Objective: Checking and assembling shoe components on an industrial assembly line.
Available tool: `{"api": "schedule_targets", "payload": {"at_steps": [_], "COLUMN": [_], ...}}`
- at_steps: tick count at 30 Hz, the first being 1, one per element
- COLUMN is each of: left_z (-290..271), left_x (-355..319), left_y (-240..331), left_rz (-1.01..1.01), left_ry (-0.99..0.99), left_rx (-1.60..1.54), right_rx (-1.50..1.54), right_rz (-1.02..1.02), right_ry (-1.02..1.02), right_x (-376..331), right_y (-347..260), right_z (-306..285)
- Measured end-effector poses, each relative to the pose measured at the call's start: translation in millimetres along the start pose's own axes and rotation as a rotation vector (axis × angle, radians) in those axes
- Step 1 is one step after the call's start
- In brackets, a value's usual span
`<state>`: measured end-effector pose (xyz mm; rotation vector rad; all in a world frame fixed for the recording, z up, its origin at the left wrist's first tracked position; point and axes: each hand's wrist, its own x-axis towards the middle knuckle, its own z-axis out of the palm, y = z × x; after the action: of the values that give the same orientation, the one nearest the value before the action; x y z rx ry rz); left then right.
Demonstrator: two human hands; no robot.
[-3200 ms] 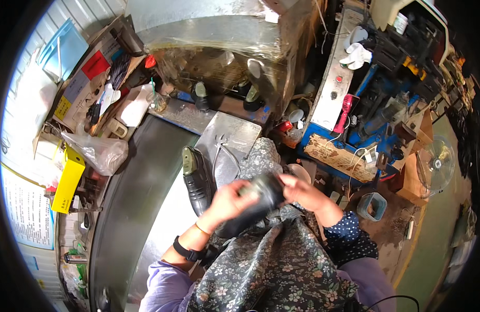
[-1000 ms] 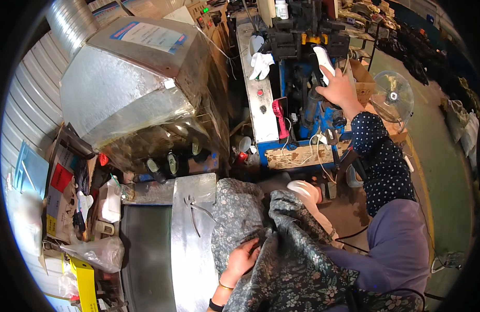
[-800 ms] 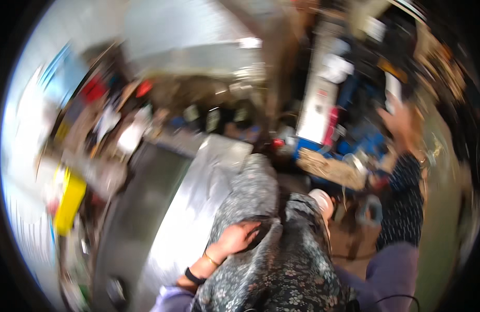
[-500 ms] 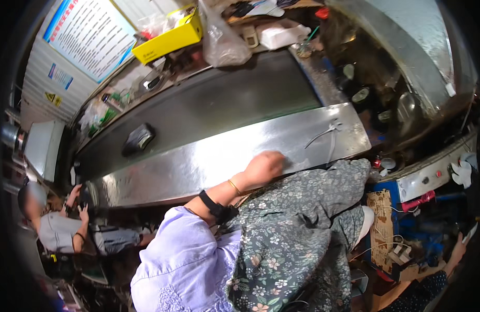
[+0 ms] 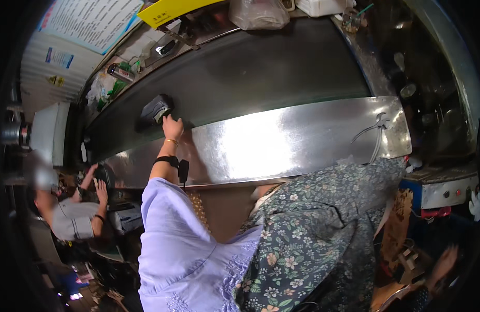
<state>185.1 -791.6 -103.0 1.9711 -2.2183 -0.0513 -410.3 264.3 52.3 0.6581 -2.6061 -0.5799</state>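
Observation:
My left hand (image 5: 172, 127) reaches forward and left over the metal ledge, with a bracelet and a black band at the wrist. Its fingers are closed on the near edge of a dark shoe (image 5: 156, 108) with a grey-green inner side. The shoe lies at the left part of the black belt (image 5: 271, 67). The fingertips are partly hidden against it. I cannot make out my right hand; a blurred skin-toned patch shows at the ledge's edge beside the floral cloth (image 5: 313, 218) over my lap.
A shiny metal ledge (image 5: 313, 130) runs along the belt, with pale cord or ties (image 5: 375, 132) at its right end. Behind stand a yellow box (image 5: 172, 13) and a plastic bag (image 5: 258, 13). A co-worker's hands (image 5: 97, 184) are at the left end; another person's hand (image 5: 444, 265) shows lower right.
My left hand has moved from above the middle of the ledge leftward and forward to the shoe, and closed on it. The whole view has shifted; the other person's hand at lower right has moved.

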Motion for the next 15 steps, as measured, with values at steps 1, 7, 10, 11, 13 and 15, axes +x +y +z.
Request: {"api": "schedule_targets", "payload": {"at_steps": [1, 7, 10, 11, 13, 15], "left_z": [0.5, -1.6, -2.7, 7.1, -20.9, -2.0], "left_x": [23.1, 114.8, 152.9, 158.6, 179.7, 174.7], "left_y": [4.7, 3.8, -1.5, 5.5, -53.7, -3.8], "left_rz": [-0.019, 0.173, 0.133, 0.082, 0.026, 0.078], "left_ry": [-0.038, -0.124, -0.282, -0.334, -0.289, -0.408], "left_rx": [0.011, 0.319, 0.425, 0.424, 0.412, 0.386], "right_rx": [0.117, -0.180, -0.457, -0.587, -0.727, -0.954], "right_rz": [-0.058, 0.402, 0.889, 1.041, 1.309, 1.419], "right_ry": [0.010, -0.116, -0.011, 0.039, 0.144, 0.226], "right_x": [-20.4, 4.4, -13.2, -28.2, -67.1, -143.6], "right_y": [-26.5, -338.9, -336.1, -323.4, -295.1, -248.7], "right_z": [15.5, -158.9, -146.3, -129.5, -54.8, -16.0]}}
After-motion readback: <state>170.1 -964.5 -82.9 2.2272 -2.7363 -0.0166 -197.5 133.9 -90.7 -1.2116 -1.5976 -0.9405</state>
